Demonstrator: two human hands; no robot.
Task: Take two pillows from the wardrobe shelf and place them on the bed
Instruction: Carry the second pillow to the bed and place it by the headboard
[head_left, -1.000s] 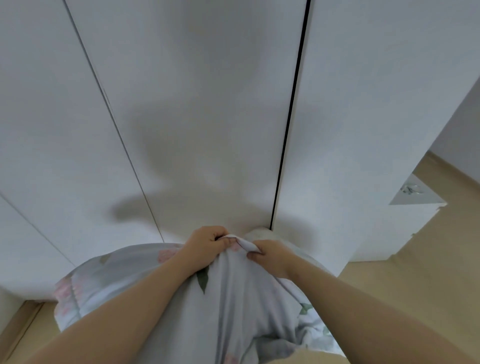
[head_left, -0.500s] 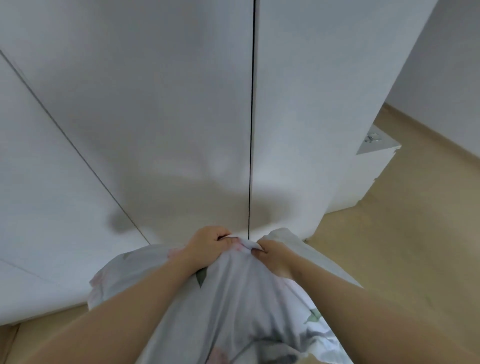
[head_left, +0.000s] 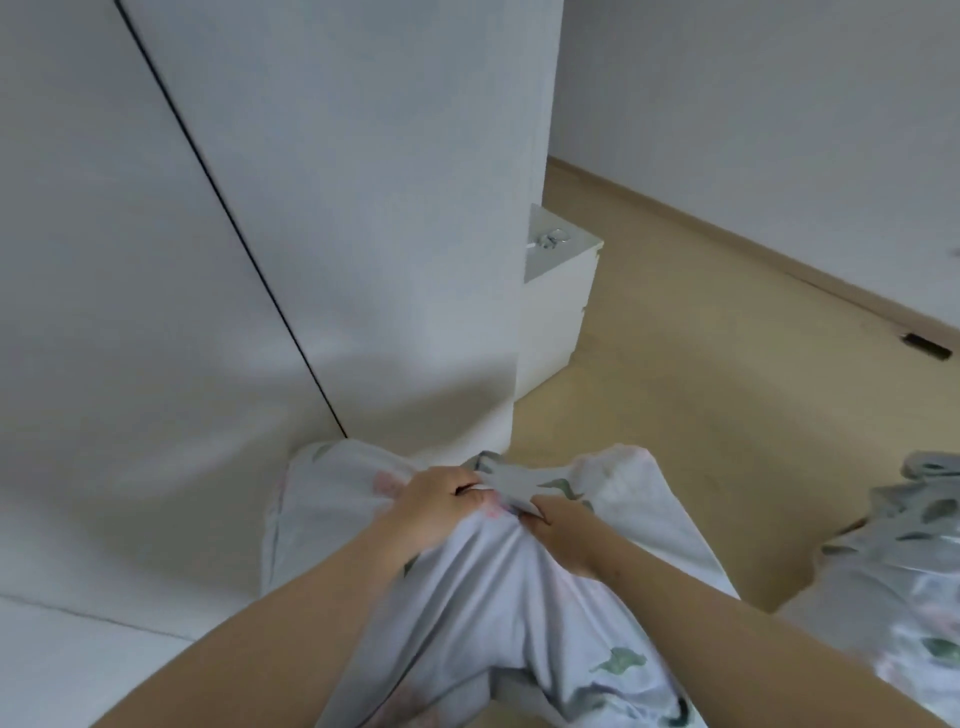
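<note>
Two white wardrobe doors fill the left, closed, with a dark seam between them. Below them the left hand bunches the top edge of the floral pillow, carried clear of the floor. The right hand, just beside it, pinches the same edge. Farther right stand a low white drawer unit and floral bedding.

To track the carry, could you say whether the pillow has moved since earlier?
Yes. The pillow, gripped by left hand and right hand, has shifted right along the wardrobe, from the door seam toward its end corner.
</note>
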